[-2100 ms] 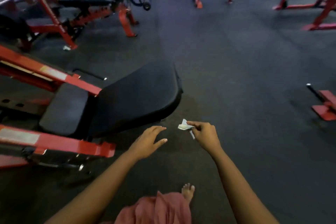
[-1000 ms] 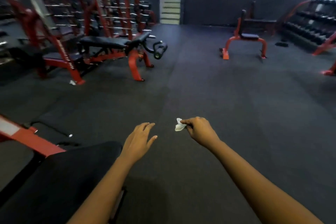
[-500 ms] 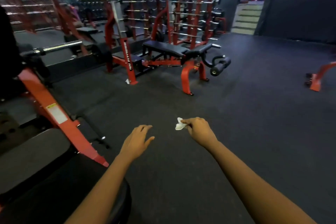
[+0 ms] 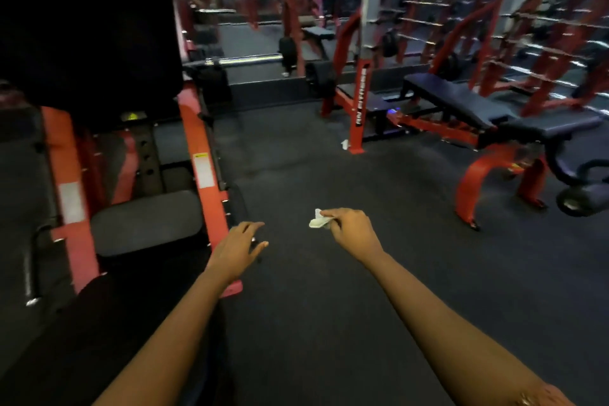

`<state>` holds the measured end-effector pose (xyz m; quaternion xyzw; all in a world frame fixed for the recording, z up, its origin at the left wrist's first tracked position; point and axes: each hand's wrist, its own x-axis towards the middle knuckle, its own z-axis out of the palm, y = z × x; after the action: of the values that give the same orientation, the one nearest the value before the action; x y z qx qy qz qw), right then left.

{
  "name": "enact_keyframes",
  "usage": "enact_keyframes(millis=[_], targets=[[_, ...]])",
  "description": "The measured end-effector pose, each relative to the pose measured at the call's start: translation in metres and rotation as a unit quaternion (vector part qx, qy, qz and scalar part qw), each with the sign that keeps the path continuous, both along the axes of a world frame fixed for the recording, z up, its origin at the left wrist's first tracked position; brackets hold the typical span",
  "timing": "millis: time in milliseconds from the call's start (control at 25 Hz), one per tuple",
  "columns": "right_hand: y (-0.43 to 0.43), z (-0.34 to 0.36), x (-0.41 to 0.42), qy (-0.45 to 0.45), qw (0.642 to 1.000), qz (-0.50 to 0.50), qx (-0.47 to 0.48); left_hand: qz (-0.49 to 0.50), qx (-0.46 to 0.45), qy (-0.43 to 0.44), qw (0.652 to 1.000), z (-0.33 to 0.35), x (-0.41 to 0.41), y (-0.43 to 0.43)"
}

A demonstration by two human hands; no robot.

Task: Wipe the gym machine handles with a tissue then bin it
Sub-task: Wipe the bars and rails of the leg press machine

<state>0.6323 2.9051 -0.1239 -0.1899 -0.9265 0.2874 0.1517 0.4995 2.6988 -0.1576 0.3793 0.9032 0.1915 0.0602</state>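
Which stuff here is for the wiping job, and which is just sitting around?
For the job: tissue, pinched in the right hand; left hand, free; red machine beside it, probably.

Just around: black bench; barbell rack; white scrap on the floor.

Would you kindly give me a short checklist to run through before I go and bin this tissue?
1. The tissue pinched firmly in the right hand: ok.
2. The left hand free, fingers relaxed: ok.
3. A bin in sight: not ok, none shows.
4. The machine handles wiped: cannot tell.
5. The white scrap on the floor by the red upright: cannot tell what it is; worth a look.
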Motion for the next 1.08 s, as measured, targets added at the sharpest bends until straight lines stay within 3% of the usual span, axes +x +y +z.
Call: enact_keyframes(millis=[360,680,920,1080], targets=[[0.088,-0.027,-0.231,-0.015,0.987,0.157,-0.032,0.189,-0.018,-0.019,0.982,-0.009,-0.145,0.071],[0.137,-0.111,-0.477,-0.098,0.980,0.139,-0.107,0.243,-0.026,-0.151,0.958,-0.088,-0.378,0.139],[0.158,-0.237,-0.604,-0.143,0.968,0.049,-0.200,0.386,0.107,-0.295,0.867,-0.203,-0.493,0.178],[0.162,-0.346,-0.671,-0.176,0.938,-0.035,-0.295,0.476,0.187,-0.382,0.769,-0.312,-0.545,0.197]])
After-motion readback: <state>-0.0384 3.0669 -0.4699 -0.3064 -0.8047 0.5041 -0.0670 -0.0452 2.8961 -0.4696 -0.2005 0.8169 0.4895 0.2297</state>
